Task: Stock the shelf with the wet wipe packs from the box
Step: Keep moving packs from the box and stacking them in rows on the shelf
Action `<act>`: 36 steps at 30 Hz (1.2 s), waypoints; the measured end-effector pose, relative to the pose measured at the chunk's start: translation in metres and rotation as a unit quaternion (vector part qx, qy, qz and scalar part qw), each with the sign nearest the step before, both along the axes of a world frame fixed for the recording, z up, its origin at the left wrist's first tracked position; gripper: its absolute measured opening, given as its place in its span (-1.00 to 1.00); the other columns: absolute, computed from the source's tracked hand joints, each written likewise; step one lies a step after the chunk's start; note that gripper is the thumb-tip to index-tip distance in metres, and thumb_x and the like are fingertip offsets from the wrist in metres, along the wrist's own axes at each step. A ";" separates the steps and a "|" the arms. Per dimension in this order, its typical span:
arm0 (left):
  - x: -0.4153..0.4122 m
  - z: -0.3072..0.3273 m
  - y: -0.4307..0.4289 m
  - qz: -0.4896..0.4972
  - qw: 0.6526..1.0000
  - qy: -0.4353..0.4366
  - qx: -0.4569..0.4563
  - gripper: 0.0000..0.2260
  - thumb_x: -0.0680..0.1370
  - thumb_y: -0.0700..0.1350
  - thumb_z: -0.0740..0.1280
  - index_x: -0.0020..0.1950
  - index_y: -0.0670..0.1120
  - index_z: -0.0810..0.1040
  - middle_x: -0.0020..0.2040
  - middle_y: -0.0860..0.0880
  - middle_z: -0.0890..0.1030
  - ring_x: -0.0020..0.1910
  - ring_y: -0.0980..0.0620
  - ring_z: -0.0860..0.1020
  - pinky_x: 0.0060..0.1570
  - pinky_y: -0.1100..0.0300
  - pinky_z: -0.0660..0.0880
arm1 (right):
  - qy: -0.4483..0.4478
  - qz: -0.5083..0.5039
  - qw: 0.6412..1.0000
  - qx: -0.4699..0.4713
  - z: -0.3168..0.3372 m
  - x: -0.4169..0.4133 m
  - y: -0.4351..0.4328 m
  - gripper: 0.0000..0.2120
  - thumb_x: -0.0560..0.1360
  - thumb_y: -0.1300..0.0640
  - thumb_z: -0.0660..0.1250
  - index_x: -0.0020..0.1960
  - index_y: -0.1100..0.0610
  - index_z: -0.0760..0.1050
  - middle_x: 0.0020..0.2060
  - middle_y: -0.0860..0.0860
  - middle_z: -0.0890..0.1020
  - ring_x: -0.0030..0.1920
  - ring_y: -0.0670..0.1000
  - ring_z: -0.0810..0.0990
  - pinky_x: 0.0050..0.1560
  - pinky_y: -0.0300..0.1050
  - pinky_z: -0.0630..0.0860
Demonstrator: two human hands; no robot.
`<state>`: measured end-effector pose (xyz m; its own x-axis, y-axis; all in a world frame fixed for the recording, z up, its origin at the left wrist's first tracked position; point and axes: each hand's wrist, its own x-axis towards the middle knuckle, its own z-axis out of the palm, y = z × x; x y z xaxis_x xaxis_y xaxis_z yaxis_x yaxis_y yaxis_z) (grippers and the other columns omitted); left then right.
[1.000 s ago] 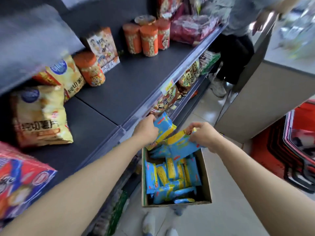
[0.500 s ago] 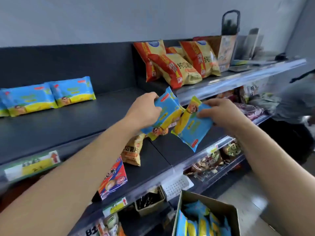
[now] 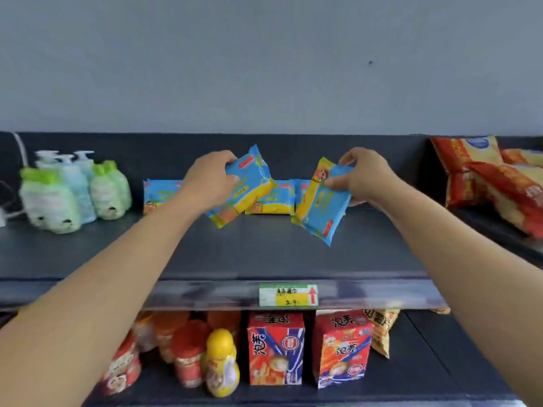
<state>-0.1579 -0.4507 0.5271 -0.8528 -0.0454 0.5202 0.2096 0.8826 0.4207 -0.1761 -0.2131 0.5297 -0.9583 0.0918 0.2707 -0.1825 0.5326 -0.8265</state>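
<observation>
The left hand (image 3: pixel 210 183) grips a blue-and-yellow wet wipe pack, the left pack (image 3: pixel 245 188), by its upper end, with the fingers curled over the top edge. The pack hangs tilted, its lower corner pointing down and to the left above the shelf (image 3: pixel 264 259). The right hand (image 3: pixel 363 179) pinches a second one, the right pack (image 3: pixel 321 211), near its top between thumb and curled fingers. This pack stands almost on end and leans slightly, and its bottom corner is low over the shelf; whether it touches the surface cannot be told. The two hands are held apart at about the same height, and the packs they hold do not touch each other. Just behind them a row of packs (image 3: pixel 160 195) of the same kind stands along the back of the shelf, partly hidden by the hands and the held packs. Farther left on the same shelf stands a cluster of green and pale blue pump bottles (image 3: pixel 73 186), blurred. At the far right lie red-and-yellow snack bags (image 3: pixel 484 183). A green, yellow and white price label (image 3: pixel 288 295) with a red arrow sits on the shelf's front rail. On the level below stand two red cartons (image 3: pixel 274 348), a yellow bottle (image 3: pixel 220 362) and several orange-red canisters (image 3: pixel 188 353). A plain grey wall (image 3: pixel 264 69) rises above the shelving.
</observation>
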 end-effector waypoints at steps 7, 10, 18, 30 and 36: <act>-0.043 -0.016 -0.130 0.087 0.995 -0.037 0.012 -0.83 0.47 -0.25 0.33 0.06 -0.14 0.49 0.03 -0.15 0.60 0.00 -0.17 0.55 -0.08 0.06 0.45 | 0.003 0.053 0.977 0.209 0.004 -0.065 -0.121 -0.58 0.32 0.35 0.44 0.15 0.24 0.45 -0.06 0.08 0.46 -0.09 0.07 0.44 -0.27 -0.17 0.39; -0.063 -0.024 -0.162 0.090 0.994 -0.056 -0.024 -0.82 0.47 -0.30 0.32 0.05 -0.17 0.52 0.06 -0.17 0.59 0.04 -0.19 0.53 -0.10 0.09 0.43 | 0.076 0.089 0.955 0.273 0.005 -0.086 -0.160 -0.76 0.39 0.34 0.35 0.06 0.26 0.54 -0.16 0.05 0.49 -0.14 0.03 0.44 -0.37 -0.22 0.32; -0.123 -0.044 -0.203 0.082 0.981 -0.114 -0.133 -0.77 0.51 -0.24 0.29 0.14 -0.06 0.51 0.19 -0.08 0.56 0.15 -0.14 0.51 0.10 0.09 0.37 | 0.079 0.131 0.881 0.448 -0.019 -0.145 -0.242 -0.74 0.44 0.39 0.18 0.01 0.21 0.58 -0.09 0.14 0.59 0.01 0.21 0.58 -0.21 -0.12 0.42; -0.185 -0.069 -0.214 0.006 0.981 -0.098 -0.170 -0.64 0.50 -0.20 0.35 0.29 -0.04 0.43 0.20 -0.06 0.42 0.23 -0.09 0.36 0.21 0.02 0.31 | 0.083 0.107 0.854 0.502 -0.060 -0.183 -0.259 -0.53 0.47 0.23 0.34 0.34 0.13 0.29 0.24 0.10 0.41 0.25 0.15 0.35 0.22 0.01 0.36; -0.189 -0.070 -0.213 -0.004 0.982 -0.075 -0.175 -0.62 0.45 -0.21 0.40 0.21 -0.03 0.39 0.19 -0.03 0.43 0.23 -0.05 0.33 0.19 0.03 0.32 | 0.111 0.074 0.827 0.545 -0.069 -0.181 -0.252 -0.54 0.47 0.14 0.35 0.31 0.15 0.30 0.22 0.09 0.41 0.23 0.13 0.35 0.22 0.00 0.33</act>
